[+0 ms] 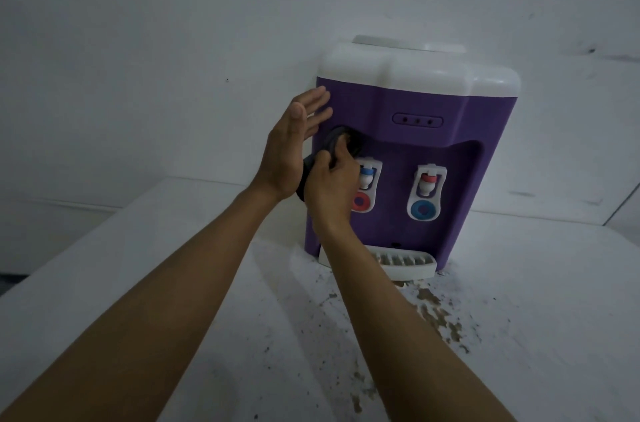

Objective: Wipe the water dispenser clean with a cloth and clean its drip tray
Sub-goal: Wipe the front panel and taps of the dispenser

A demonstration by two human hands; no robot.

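Observation:
A purple water dispenser (419, 99) with a white top stands on a white counter against the wall. Two white taps show in its front recess, the left tap (367, 176) partly behind my right hand and the right tap (428, 184) in full view. My right hand (332, 184) grips a dark cloth (341, 141) and holds it against the purple front, just above the left tap. My left hand (294, 141) lies flat with straight fingers against the dispenser's left front corner. The white slotted drip tray (412, 264) sticks out at the base.
The white counter (180, 259) bears brown stains and dark specks (438, 314) in front of the drip tray. A white wall (173, 41) rises right behind the dispenser. The counter's left edge drops off beside my left forearm.

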